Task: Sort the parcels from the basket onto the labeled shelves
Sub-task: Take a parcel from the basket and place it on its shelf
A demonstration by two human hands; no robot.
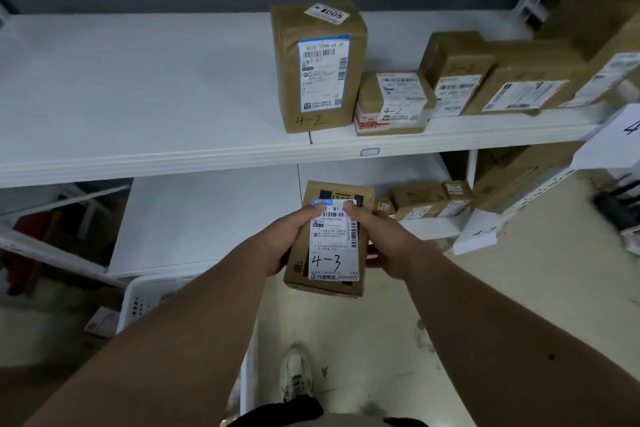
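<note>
I hold a small brown parcel (332,239) with a white label marked "4-3" in front of the shelves. My left hand (287,239) grips its left side with the thumb on the label. My right hand (381,243) grips its right side, thumb also on the label. The upper shelf (138,107) carries parcels marked "4-2": a tall box (320,69) and a smaller one (391,104). The lower shelf (207,218) lies behind the held parcel, with several small boxes (429,201) at its right. A white basket (145,298) stands low on the left, partly hidden by my left arm.
More brown parcels (512,80) crowd the upper shelf's right end. Paper signs hang from the shelf post at the right, one marked "4-3" (479,232) and another (616,142) higher up. A flat packet (102,321) lies on the floor by the basket. My shoe (296,374) is below.
</note>
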